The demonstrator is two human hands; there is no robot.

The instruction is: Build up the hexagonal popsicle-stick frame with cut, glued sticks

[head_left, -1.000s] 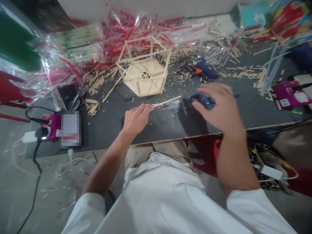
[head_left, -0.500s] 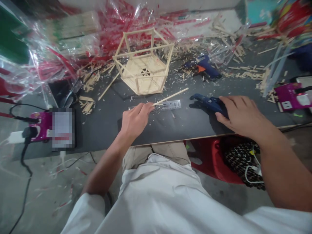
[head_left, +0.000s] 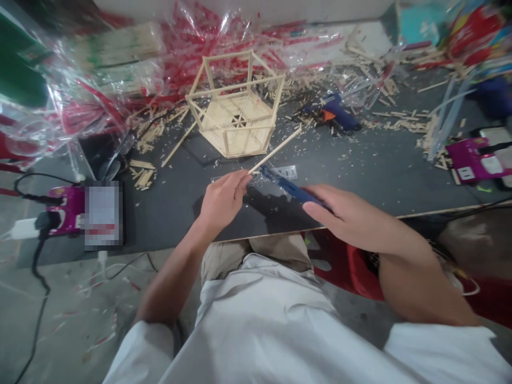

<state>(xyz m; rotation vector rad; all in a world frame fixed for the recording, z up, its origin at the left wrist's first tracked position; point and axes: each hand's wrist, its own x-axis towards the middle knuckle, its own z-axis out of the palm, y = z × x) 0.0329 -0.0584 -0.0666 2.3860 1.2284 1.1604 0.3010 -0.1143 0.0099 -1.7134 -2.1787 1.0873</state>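
Note:
My left hand (head_left: 221, 201) pinches one end of a thin wooden stick (head_left: 276, 150) that slants up and to the right above the dark table (head_left: 360, 165). My right hand (head_left: 348, 216) grips a blue cutter tool (head_left: 286, 184), and the tool's tip meets the stick right beside my left fingers. A clear ruler (head_left: 286, 172) lies flat on the table under them. Behind stands a hexagonal frame of wooden sticks (head_left: 236, 114) with a slatted floor.
A blue glue gun (head_left: 336, 112) lies at the back right among stick offcuts (head_left: 396, 120). Crumpled clear and red plastic wrap (head_left: 120, 69) fills the back left. Purple power strips sit at the left (head_left: 66, 210) and right (head_left: 476, 160) table edges.
My right hand picked the blue cutter up from the table's right side and brought it left to the stick. My left hand raised the stick slightly, tilting it steeper.

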